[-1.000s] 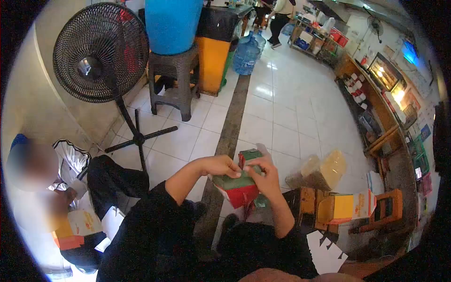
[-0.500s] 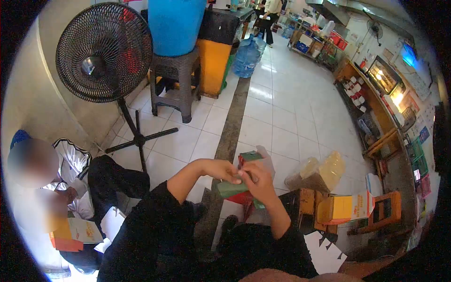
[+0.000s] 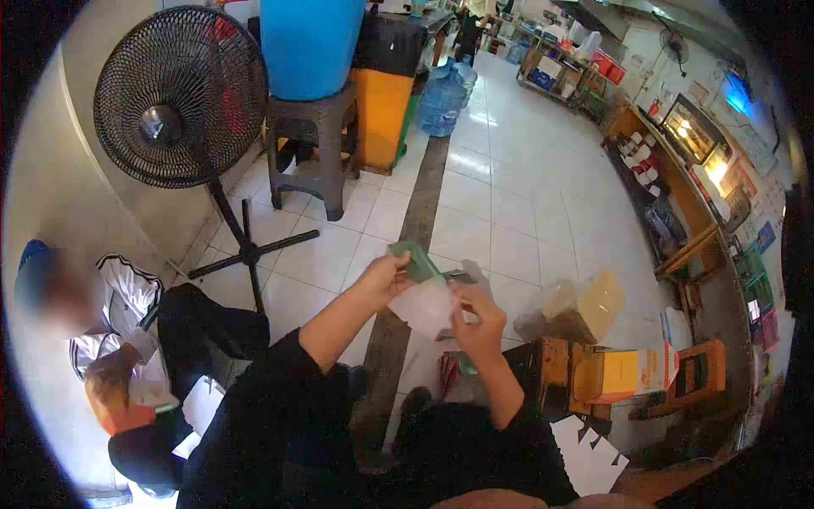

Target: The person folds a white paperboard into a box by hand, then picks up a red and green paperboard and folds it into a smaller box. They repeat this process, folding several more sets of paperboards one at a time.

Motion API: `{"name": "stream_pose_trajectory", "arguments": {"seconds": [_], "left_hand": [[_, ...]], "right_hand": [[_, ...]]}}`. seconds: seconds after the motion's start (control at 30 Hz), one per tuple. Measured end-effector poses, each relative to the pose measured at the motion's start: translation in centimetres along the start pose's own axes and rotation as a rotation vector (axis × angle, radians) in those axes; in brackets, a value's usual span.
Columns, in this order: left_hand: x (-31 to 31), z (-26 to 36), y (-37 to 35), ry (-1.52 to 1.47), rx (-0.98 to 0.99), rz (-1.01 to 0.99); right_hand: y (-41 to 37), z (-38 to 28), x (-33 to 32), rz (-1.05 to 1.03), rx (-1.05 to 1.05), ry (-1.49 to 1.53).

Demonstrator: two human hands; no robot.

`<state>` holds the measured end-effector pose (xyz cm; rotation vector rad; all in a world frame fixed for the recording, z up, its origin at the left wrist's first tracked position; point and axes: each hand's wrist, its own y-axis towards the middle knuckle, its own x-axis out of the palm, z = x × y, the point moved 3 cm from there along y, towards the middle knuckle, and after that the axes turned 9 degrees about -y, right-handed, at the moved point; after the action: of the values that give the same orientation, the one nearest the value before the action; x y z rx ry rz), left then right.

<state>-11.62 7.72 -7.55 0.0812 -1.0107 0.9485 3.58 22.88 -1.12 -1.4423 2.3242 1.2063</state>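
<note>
Showing white inside, green-edged carton [image 3: 426,304] between left hand [image 3: 387,277] and right hand [image 3: 480,321]

A black fan [image 3: 180,95] stood by the wall, a blue barrel [image 3: 309,42] sat on a grey stool [image 3: 312,140] beside a yellow bin [image 3: 383,114], and 1 person [image 3: 127,339] sat at the left.

Bright indoor light, glossy glare, fisheye-warped edges.
</note>
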Motion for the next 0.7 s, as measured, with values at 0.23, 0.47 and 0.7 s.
{"name": "stream_pose_trajectory", "arguments": {"seconds": [0.23, 0.47, 0.7], "left_hand": [[3.7, -2.1, -1.7, 0.040, 0.308, 0.072], [5.0, -4.1, -2.3, 0.377, 0.413, -0.031], [6.2, -2.9, -3.5, 0.198, 0.362, -0.154]], "right_hand": [[-0.1, 2.2, 0.0, 0.257, 0.233, 0.164], [1.1, -0.6, -1.0, 0.203, -0.170, -0.354], [1.2, -0.1, -0.5, 0.154, -0.204, -0.338]]}}
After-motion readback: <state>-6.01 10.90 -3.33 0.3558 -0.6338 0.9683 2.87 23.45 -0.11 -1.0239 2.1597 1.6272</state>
